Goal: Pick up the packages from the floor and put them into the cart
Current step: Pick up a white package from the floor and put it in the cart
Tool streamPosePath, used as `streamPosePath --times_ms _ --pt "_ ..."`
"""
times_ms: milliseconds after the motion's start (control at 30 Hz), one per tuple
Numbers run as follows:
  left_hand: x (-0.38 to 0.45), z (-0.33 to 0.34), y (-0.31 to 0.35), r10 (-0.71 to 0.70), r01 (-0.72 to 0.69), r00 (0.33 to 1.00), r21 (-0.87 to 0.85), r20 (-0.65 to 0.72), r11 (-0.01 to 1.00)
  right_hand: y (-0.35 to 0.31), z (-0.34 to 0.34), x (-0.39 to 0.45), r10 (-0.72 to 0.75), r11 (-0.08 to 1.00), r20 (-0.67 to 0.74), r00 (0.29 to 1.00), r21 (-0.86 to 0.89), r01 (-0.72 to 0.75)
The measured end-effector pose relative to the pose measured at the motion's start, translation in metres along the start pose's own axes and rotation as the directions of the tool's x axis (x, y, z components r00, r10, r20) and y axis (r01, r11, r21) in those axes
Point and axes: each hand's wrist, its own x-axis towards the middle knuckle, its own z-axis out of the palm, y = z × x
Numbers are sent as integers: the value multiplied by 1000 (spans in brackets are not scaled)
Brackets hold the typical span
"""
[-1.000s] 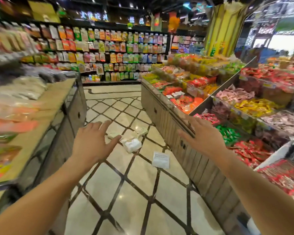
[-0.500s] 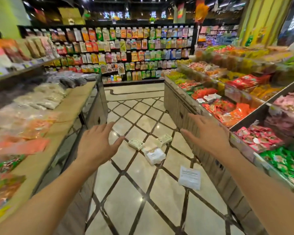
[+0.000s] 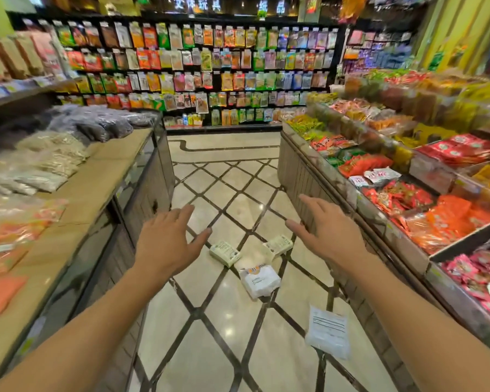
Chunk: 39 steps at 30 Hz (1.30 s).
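Note:
Several packages lie on the tiled aisle floor ahead of me. Two small pale green packs, the left pack [image 3: 225, 253] and the right pack [image 3: 278, 245], lie side by side. Nearer to me sits a white bag [image 3: 260, 280]. A flat clear packet with a printed label [image 3: 328, 331] lies closest, by the right counter. My left hand [image 3: 167, 241] and my right hand [image 3: 328, 230] are stretched out in front of me, palms down, fingers spread, holding nothing, well above the packages. No cart is in view.
A wooden counter [image 3: 102, 182] with bagged goods runs along the left. A tiered display [image 3: 379, 210] of red, orange and green snack packs lines the right. A wall of hanging packets [image 3: 210, 69] closes the aisle's far end. The tiled floor [image 3: 224, 349] stretches between.
The view has swung left and tilted up, showing the aisle more centrally. The packages now appear lower between my hands. Both hands stay outstretched and spread.

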Motion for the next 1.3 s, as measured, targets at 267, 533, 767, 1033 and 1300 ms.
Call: streamPosePath --times_ms 267,533,767,1033,1300 --pt "158 85 -37 30 -26 998 -81 51 996 5 75 151 66 997 67 996 -46 -63" --pt "287 150 -52 70 -59 988 -83 134 995 25 132 266 138 990 129 982 -48 -133" --pt "389 218 -45 93 -85 975 -52 199 995 63 202 364 83 995 178 980 -70 -72" --pt "511 316 -20 89 -113 934 51 345 992 131 307 481 86 996 315 945 -20 -84" --pt "552 488 -9 127 -229 844 136 521 964 192 486 505 192 978 519 833 -29 -208"
